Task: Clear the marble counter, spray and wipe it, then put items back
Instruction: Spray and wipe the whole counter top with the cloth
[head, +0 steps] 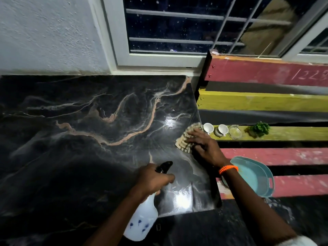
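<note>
The black marble counter with tan veins fills the left and middle; its surface shines wet near the right edge. My left hand grips a white spray bottle with a black nozzle, held over the counter's front right part. My right hand presses a striped beige cloth flat on the counter near its right edge. An orange bead bracelet sits on that wrist.
To the right stands a bench of red and yellow planks. On its yellow plank are two white cups, a small glass dish and a green plant sprig. A teal tray lies on a red plank. A barred window is behind.
</note>
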